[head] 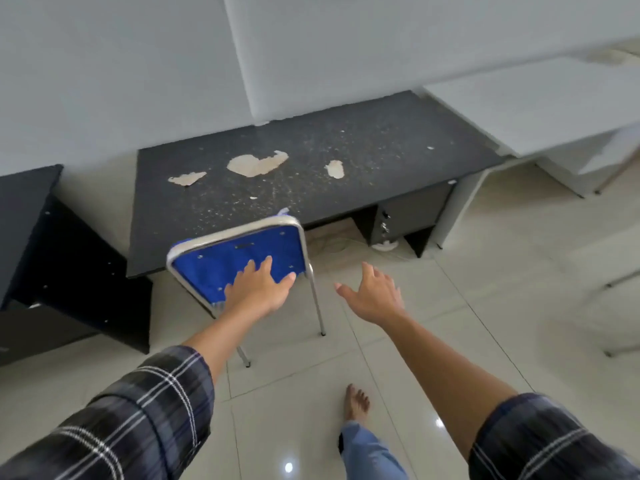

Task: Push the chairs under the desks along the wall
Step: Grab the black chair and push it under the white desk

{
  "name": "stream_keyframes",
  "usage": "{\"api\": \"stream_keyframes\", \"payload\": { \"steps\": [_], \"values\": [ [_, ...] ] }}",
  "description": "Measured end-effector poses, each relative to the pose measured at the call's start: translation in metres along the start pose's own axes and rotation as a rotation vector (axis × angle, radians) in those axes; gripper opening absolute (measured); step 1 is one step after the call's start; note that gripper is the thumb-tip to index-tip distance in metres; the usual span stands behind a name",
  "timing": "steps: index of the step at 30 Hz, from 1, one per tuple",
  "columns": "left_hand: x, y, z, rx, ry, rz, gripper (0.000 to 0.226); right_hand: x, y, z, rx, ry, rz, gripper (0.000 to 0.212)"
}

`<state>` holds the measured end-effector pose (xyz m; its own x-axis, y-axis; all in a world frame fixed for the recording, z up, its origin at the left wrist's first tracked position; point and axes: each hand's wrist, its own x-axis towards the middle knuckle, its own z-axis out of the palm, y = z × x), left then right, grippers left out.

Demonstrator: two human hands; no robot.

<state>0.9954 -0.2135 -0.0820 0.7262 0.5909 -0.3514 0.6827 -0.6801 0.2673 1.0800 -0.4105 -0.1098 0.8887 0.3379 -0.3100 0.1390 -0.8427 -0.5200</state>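
Your bare foot [356, 400] stood on the pale tiled floor [467, 306], with a light-blue trouser leg [369, 452] above it. Both forearms came out of dark plaid sleeves [145, 410].

Your left hand [258, 289] lay flat against the blue backrest of the chair [239, 258], fingers spread and extended, palm pressing the lower part of the panel; it gripped nothing. Your right hand [375, 292] was held in the air just to the right of the chair, fingers splayed wide, touching nothing and empty.

The chair had a chrome tube frame. Its backrest sat at the front edge of the dark desk [311, 161], toward the desk's left half; two rear legs stood on the tiles out from under the desk. The seat could not be seen.

The desk top was speckled, with pale patches where the surface had peeled. It stood against the grey wall [138, 64]. A black desk [24, 202] stood to its left, a white desk [554, 109] to its right.
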Motion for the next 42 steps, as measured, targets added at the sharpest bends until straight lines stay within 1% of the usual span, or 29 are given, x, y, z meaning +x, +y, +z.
{"api": "stream_keyframes", "payload": {
  "steps": [3,6,11,14,19,22,25,30,38,42],
  "values": [
    [-0.034,0.035,0.016,0.155,-0.004,0.185,0.078,-0.039,0.042,-0.018,-0.146,0.070,0.031,0.089],
    [-0.065,0.081,0.036,0.262,-0.013,0.346,0.080,-0.077,0.089,-0.045,-0.196,0.116,0.113,0.093],
    [-0.121,0.188,0.080,0.355,-0.053,0.588,0.082,-0.139,0.191,-0.097,-0.154,0.214,0.303,0.096],
    [-0.165,0.268,0.118,0.405,-0.069,0.736,0.082,-0.180,0.264,-0.133,-0.093,0.274,0.444,0.097],
    [-0.243,0.400,0.189,0.476,-0.115,0.926,0.084,-0.248,0.390,-0.192,-0.047,0.356,0.635,0.098],
    [-0.293,0.477,0.232,0.507,-0.159,1.021,0.084,-0.286,0.463,-0.229,-0.019,0.370,0.739,0.098],
    [-0.340,0.546,0.270,0.507,-0.160,1.099,0.084,-0.322,0.528,-0.267,-0.008,0.405,0.806,0.098],
    [-0.387,0.640,0.316,0.512,-0.161,1.188,0.085,-0.347,0.615,-0.326,-0.021,0.445,0.860,0.098],
    [-0.405,0.802,0.385,0.531,-0.149,1.308,0.085,-0.326,0.740,-0.406,0.055,0.490,0.930,0.098],
    [-0.408,0.894,0.417,0.548,-0.190,1.342,0.084,-0.301,0.805,-0.454,0.090,0.487,0.974,0.098]
  ]
}}
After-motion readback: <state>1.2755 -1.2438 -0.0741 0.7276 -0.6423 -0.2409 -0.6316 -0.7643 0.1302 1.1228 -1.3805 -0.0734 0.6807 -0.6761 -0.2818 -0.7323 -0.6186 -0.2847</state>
